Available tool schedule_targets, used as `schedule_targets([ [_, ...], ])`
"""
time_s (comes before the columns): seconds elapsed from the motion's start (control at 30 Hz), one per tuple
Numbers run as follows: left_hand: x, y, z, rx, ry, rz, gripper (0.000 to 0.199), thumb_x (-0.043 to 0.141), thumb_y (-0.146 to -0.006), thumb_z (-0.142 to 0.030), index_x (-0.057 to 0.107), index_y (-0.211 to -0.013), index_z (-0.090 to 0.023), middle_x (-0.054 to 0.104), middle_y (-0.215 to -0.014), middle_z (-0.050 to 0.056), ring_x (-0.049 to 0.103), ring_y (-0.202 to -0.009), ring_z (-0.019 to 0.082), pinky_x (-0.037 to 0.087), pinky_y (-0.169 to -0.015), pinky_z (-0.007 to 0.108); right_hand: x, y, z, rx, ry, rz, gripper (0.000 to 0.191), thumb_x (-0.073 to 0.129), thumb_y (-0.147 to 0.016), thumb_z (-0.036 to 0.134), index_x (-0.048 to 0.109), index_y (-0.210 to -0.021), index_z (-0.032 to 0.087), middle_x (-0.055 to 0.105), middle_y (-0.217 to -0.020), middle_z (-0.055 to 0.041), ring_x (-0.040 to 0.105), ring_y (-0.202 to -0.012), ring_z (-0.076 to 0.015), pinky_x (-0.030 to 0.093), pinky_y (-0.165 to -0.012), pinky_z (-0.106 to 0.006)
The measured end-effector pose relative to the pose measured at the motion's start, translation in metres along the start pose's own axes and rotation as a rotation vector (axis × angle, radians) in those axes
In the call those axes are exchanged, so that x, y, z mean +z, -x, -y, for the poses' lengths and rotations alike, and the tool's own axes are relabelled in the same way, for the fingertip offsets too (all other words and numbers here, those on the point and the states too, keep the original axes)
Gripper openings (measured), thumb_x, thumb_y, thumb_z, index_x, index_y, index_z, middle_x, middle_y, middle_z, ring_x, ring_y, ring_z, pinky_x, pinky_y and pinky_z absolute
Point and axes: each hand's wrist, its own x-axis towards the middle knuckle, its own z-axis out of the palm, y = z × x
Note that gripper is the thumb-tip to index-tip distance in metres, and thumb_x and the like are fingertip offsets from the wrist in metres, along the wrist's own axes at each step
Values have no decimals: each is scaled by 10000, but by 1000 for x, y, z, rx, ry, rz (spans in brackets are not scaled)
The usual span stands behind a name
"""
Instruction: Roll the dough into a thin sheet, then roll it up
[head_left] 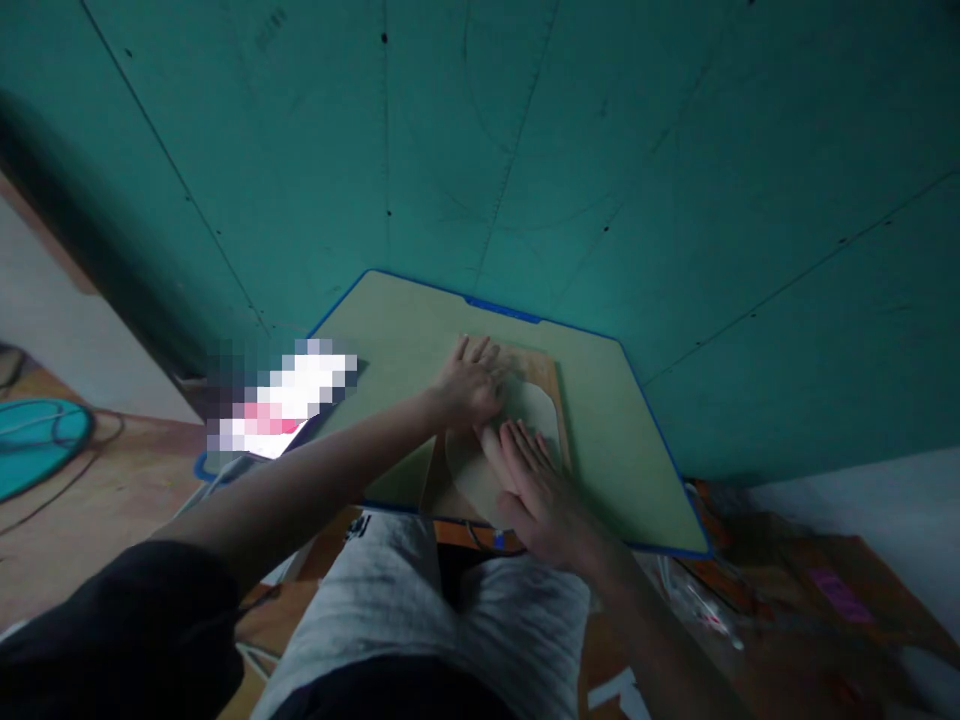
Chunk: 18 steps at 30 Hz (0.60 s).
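A smooth pale sheet, like rolled-out dough [545, 408], lies on a wooden board [564, 415] on the small folding table. Between my hands a short pale rod-like piece [493, 452] shows, perhaps part of a rolling pin; my hands hide most of it. My left hand [472, 385] is over the far left part of the board, palm down, its fingers stretched forward. Nearer to me, my right hand [544, 490] rests over the sheet's right side with fingers straight and side by side. What lies under both palms is hidden.
A lit phone or tablet [300, 400], blurred out, lies at the left of the blue-edged table [637, 470]. Behind it rises a green wall panel [480, 150]. A round turquoise object [41, 445] is on the floor at left, cardboard boxes [840, 590] at right.
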Motion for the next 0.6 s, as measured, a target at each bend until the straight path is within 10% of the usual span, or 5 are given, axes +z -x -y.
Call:
schedule_targets([
  [0.3,4,60,64,161,80,13,552,298,-1025,-335,396,-1550,-198,404,-1617,115,235,-1546,317,262,-1214,557,3,-17,80,-114,-59,115,834,579,-838,240,266,-1576,11,21,-1703,-193,-71,-1573,-316,127,-1276,-542],
  [0.6,-1,41,45,106,41,57,540,334,-1014,-366,446,-1522,-220,432,-1597,123,317,-1507,356,270,-1188,627,0,-14,56,-98,28,-15,547,452,-989,228,436,-1510,62,267,-1673,-160,153,-1569,-277,172,-1277,-497],
])
